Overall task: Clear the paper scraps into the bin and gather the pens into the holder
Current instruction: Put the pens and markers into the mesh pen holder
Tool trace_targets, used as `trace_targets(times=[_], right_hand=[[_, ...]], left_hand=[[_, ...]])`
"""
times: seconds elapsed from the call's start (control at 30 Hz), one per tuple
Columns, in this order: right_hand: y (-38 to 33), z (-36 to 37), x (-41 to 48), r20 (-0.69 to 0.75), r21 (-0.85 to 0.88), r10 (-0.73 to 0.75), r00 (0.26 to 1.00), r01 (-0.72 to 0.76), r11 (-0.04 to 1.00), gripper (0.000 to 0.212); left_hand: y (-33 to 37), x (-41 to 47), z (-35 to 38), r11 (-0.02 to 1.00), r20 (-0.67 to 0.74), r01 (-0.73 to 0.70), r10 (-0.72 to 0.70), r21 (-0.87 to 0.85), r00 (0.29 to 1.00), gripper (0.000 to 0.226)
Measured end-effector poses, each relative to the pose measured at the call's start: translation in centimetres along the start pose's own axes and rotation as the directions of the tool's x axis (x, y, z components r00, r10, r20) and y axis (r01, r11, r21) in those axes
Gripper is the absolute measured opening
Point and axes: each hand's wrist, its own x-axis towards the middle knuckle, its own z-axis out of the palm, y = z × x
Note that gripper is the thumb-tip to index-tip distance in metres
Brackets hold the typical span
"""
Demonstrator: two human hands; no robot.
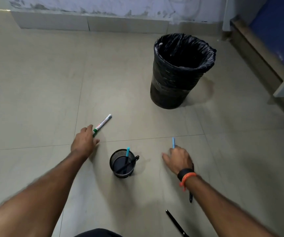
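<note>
A black mesh pen holder (pixel 114 159) stands on the floor between my arms, with a blue pen (pixel 127 152) and a black pen (pixel 133 160) inside. My left hand (pixel 84 141) pinches the green end of a white marker (pixel 102 124) lying on the tiles. My right hand (pixel 178 159) grips the lower end of a light blue pen (pixel 173 142). Another black pen (pixel 176 223) lies on the floor by my right forearm, and a dark pen (pixel 191 196) shows just under my right wrist. The black-lined bin (pixel 180 72) stands farther back right. No paper scraps are visible.
Grey tiled floor (pixel 35 82) runs all around. A wall with a tiled skirting (pixel 86 21) runs along the back. A wooden-framed bed with a blue mattress (pixel 274 40) sits at the right edge.
</note>
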Motion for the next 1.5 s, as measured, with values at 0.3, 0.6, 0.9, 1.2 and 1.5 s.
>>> trace_targets(times=[0.3, 0.6, 0.9, 1.2, 1.5], right_hand=[[-1.9, -0.9, -5.2, 0.040, 0.429, 0.110, 0.993, -0.116, 0.896, 0.035], [-8.1, -8.0, -7.1, -0.214, 0.884, 0.137, 0.967, 0.132, 0.448, 0.034], [-14.1, -7.6, -6.8, -0.171, 0.884, 0.016, 0.985, 0.146, 0.444, 0.015], [-13.8, -5.7, -6.3, 0.005, 0.749, -0.160, 0.987, 0.102, 0.655, 0.027], [-8.6, -8.0, -5.5, -0.119, 0.920, 0.084, 0.989, 0.078, 0.385, 0.016]], left_hand=[[0.0, -3.2, 1.7, 0.986, -0.046, -0.096, 0.103, 0.134, 0.994, 0.018], [-1.5, -9.3, 1.7, 0.997, -0.047, -0.078, 0.078, 0.011, 0.996, 0.016], [-2.1, -10.9, 2.5, 0.997, -0.042, -0.022, 0.019, -0.079, 0.999, 0.020], [-2.6, -11.8, -0.6, 0.988, -0.196, 0.019, -0.049, -0.151, 0.979, 0.010], [-0.4, -11.4, -10.2, 0.918, -0.179, -0.089, 0.020, -0.386, 0.984, 0.018]])
